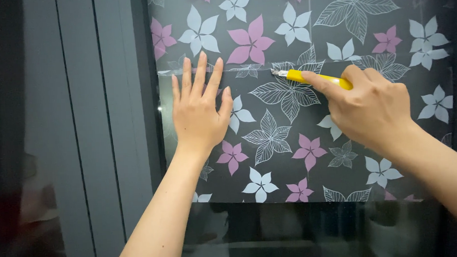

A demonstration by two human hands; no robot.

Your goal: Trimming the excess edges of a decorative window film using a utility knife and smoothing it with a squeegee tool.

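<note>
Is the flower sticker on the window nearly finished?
Partly. The flowered film already covers the upper glass, and a horizontal cut line runs from its left edge to the knife tip. Right now the left hand presses the film flat while the right hand holds a yellow knife on that line. The line right of the blade looks uncut, and the bottom strip of glass is bare.
</note>
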